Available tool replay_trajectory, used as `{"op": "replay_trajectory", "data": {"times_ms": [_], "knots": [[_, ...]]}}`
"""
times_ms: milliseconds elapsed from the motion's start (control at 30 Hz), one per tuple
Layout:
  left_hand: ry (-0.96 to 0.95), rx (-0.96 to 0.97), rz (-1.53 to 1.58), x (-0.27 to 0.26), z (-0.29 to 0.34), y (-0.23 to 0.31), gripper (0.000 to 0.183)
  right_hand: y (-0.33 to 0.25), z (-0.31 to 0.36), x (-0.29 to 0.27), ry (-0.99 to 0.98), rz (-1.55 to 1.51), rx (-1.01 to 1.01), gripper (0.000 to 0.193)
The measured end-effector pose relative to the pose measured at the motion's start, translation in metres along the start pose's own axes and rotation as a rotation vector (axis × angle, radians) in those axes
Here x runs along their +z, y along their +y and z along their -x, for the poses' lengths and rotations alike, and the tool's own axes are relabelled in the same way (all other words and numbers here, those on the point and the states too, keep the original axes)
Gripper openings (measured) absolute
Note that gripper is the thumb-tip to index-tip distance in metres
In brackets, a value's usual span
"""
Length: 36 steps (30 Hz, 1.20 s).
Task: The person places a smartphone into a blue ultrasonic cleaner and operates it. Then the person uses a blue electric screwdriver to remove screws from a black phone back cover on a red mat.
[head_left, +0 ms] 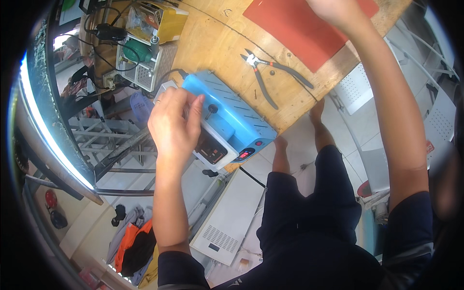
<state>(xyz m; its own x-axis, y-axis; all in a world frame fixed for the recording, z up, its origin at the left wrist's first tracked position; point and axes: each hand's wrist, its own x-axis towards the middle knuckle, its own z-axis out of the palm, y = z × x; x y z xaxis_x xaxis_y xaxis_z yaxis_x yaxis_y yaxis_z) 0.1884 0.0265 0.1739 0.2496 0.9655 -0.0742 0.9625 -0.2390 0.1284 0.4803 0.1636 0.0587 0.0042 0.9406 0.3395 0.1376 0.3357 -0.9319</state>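
My left hand (174, 123) is over the left side of a blue box-shaped device (229, 106) with a black knob, slots and a small red-lit display. Its fingers curl downward and the thumb is bent in close to them. Something pale or clear shows by the thumb, but I cannot make out what it is. Below that hand, a white-framed part with a dark window (211, 149) runs along the device's side. My right hand (336, 10) reaches over a red mat (304, 36) at the top edge, with its fingers cut off from view.
Cutting pliers (293, 72) with dark handles lie spread on the wooden table (208, 36), between device and mat. At the back left are a yellow-sided box (172, 23) and a grey tray (143, 76) holding a green roll. A white panel (229, 217) leans below. Metal chairs (355, 89) stand right.
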Motion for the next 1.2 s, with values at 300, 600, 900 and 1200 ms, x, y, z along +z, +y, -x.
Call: {"op": "replay_trajectory", "data": {"times_ms": [300, 600, 900, 1200], "knots": [[0.024, 0.04, -0.06, 0.001, -0.024, -0.005, 0.024, 0.013, -0.015, -0.005, 0.021, -0.043, -0.044, 0.027], [0.065, 0.097, -0.124, -0.002, -0.048, -0.008, 0.02, 0.008, -0.017, -0.015, 0.016, 0.17, 0.014, 0.018], [0.058, 0.116, -0.172, 0.0, -0.068, -0.013, 0.022, 0.023, -0.027, -0.01, 0.103, 0.073, -0.119, 0.013], [0.09, 0.137, -0.192, 0.002, -0.09, -0.013, 0.024, 0.026, -0.032, -0.015, 0.125, 0.079, -0.042, 0.011]]}}
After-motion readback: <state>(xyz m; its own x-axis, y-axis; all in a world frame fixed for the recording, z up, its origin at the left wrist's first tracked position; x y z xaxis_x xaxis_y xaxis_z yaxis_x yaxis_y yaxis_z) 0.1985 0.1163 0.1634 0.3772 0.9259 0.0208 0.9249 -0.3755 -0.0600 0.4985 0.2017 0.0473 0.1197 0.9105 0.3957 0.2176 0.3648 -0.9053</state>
